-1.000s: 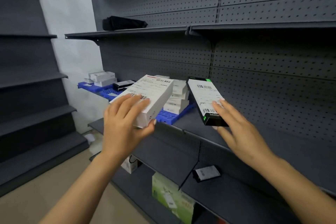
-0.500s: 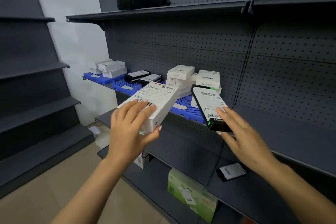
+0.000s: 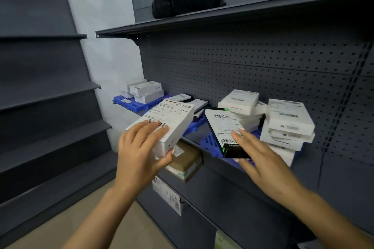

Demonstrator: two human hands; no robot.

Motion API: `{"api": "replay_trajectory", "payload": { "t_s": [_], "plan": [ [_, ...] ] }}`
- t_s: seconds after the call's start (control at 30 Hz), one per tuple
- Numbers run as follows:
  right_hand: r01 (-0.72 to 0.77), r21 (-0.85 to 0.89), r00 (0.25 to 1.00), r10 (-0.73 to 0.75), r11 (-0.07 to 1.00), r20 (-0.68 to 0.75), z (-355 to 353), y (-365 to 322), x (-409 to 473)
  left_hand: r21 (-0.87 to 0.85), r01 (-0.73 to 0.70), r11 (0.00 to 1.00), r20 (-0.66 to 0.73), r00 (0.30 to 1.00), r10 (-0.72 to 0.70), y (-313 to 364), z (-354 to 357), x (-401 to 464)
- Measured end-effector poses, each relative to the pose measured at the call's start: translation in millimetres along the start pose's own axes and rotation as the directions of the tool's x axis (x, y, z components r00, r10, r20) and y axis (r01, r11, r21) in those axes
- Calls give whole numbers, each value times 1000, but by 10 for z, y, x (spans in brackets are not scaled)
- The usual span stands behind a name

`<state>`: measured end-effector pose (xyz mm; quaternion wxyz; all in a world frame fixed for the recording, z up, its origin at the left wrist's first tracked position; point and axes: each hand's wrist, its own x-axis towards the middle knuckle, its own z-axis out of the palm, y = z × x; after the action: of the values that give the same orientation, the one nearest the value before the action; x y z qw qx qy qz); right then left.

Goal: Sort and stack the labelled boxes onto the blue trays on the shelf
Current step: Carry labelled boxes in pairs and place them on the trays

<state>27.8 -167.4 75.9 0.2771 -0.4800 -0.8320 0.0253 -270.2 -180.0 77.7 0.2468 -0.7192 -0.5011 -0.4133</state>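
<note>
White labelled box [image 3: 168, 121] gripped in our left hand [image 3: 139, 153]; black labelled box [image 3: 226, 131] pinched by our right hand [image 3: 257, 153], hiding the blue tray [image 3: 208, 143] edge beside blurred white stacks [image 3: 287, 125].

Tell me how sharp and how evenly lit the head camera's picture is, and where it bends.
Head view: the white box in the left hand and the black box in the right hand show readable barcodes; the stacked boxes at right are smeared; shelf edges bow from the wide lens; under the upper shelf lies deep shadow.
</note>
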Motion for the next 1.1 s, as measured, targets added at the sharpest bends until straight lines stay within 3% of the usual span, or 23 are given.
{"api": "replay_trajectory", "payload": {
  "t_s": [0.23, 0.4, 0.87, 1.1],
  "plan": [
    [31, 34, 997, -33, 999, 67, 494, 269, 930, 26, 69, 997, -52, 996, -68, -635, 468, 302],
    [-6, 24, 993, 3, 1000, 118, 875, 350, 1474, 33, 41, 999, -46, 998, -39, -1118, 755, 421],
    [-257, -70, 965, 260, 964, 37, 1804, 176, 2954, -164, -62, 984, 11, 998, 65, -3019, 1613, 1078],
    [-422, -145, 903, 429, 895, 21, 2038, 270, 3342, -282, -93, 955, 10, 995, 100, -3493, 2098, 1284]
  ]
}}
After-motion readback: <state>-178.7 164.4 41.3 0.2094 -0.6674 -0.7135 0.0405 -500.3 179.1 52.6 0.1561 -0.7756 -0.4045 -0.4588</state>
